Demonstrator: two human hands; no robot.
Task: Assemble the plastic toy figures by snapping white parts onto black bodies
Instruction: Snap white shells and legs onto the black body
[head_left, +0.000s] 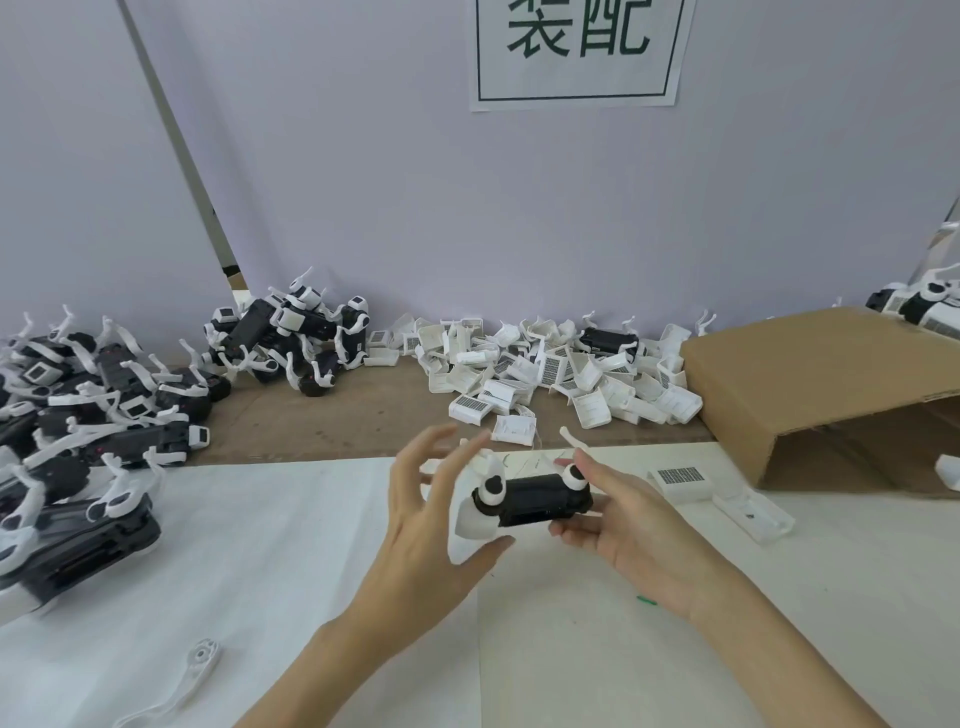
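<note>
Black body (540, 500): held above the worktop (291, 561) near its middle, lying level, two white round joints on top, thin white limbs rising from them
White shell (470, 525): at the body's left end, touching it; seating not discernible
Right hand (631, 535): palm up under the body's right end, fingers curled round it, thumb along the top
Left hand (428, 512): thumb pressed under the shell, fingers spread and lifted clear; grips nothing fully, more a push than a clasp
Figures (78, 415): heap of black-and-white assembled ones at the left edge, some stacked, limbs jutting up
Second heap (296, 338): smaller, at the back edge, left of centre
Shells (550, 374): loose white pile along the back edge, right of centre, one black body lying among them
Box (810, 395): cardboard, on its side at the right edge, open towards the front
Limb (192, 675): single white piece near the front edge, left
Sign (576, 52): paper, on the wall behind the back edge
</note>
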